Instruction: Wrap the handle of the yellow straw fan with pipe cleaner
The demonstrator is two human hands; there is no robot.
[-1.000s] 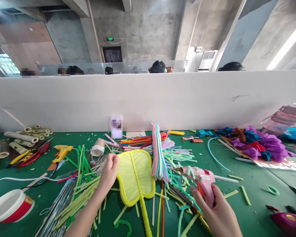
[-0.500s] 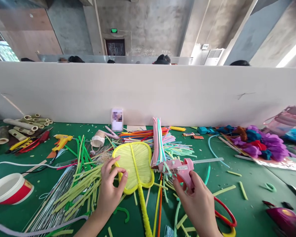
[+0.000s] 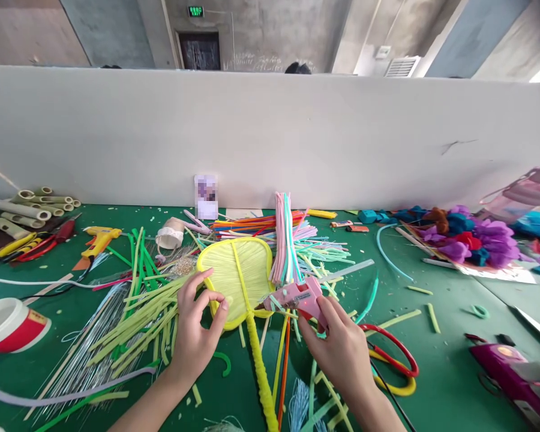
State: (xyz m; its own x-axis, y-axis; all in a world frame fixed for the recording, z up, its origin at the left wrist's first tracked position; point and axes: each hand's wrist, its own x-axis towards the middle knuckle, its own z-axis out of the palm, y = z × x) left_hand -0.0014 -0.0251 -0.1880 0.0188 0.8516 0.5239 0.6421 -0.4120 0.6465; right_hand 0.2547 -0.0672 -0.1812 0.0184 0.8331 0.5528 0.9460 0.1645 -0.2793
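Observation:
A yellow hand fan point(image 3: 234, 273) with a fuzzy wrapped handle point(image 3: 261, 375) lies face up in front of me. My left hand point(image 3: 201, 324) rests over its left edge, thumb and a finger pinched at a small pale yellow piece point(image 3: 228, 299) above the fan's face. What the piece is, I cannot tell. My right hand point(image 3: 339, 336) is closed around a pink hot glue gun point(image 3: 299, 295), a clear glue stick point(image 3: 347, 271) jutting from its back. Its nozzle points left, close to where the fan's head joins the handle; contact cannot be made out.
Bundled pastel pipe cleaners point(image 3: 284, 243) stand behind the fan. Cut yellow-green strips point(image 3: 130, 327) and silvery wires lie left, near a yellow glue gun point(image 3: 99, 240) and a paper bowl point(image 3: 15, 327). Red-and-yellow-handled scissors point(image 3: 407, 357) and purple petals point(image 3: 495, 240) are right. A white partition point(image 3: 270, 138) stands behind.
My right hand has brought the pink glue gun left and turned it, its nozzle now nearer the fan's neck. My left hand keeps its pinch. The view has tilted down.

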